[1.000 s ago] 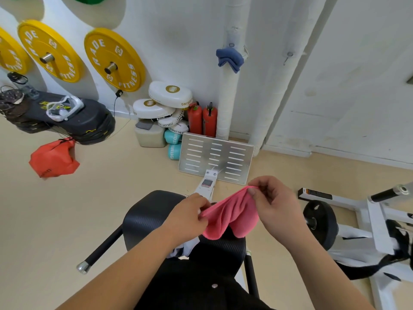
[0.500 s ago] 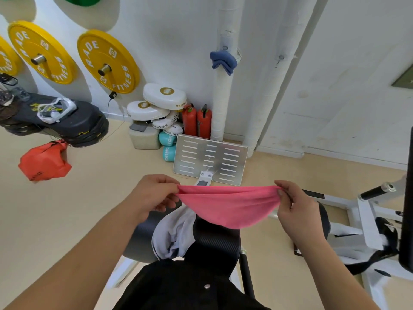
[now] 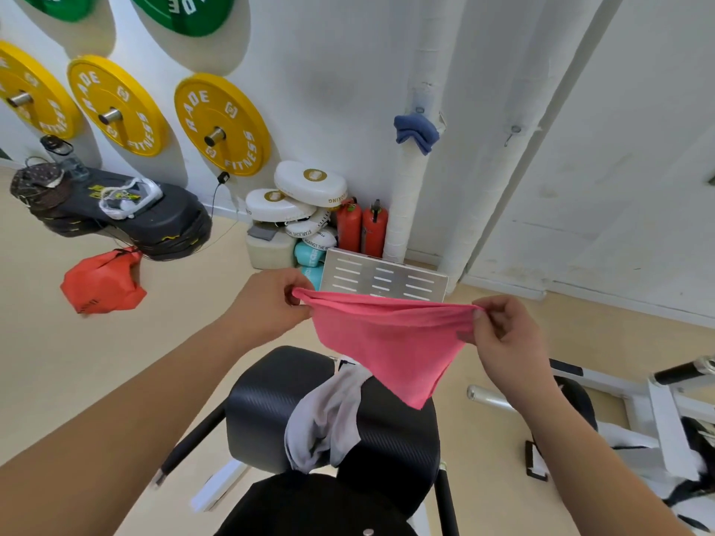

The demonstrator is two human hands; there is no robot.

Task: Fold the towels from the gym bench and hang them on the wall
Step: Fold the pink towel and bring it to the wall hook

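Both left hand [image 3: 267, 309] and right hand [image 3: 503, 334] pinch the pink cloth towel [image 3: 390, 342] taut above the black padded bench [image 3: 263, 412], probably readying a fold.

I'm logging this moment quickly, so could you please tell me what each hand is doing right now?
Left hand: closed, pinching one top corner of the pink towel.
Right hand: closed, pinching the other top corner.

Bright, even light fills the room. The round yellow weight plates [image 3: 222, 123] cast soft grey shadows on the white painted wall [image 3: 329, 71]. Wide-angle distortion bends the edges, and the lower corners look slightly blurred.
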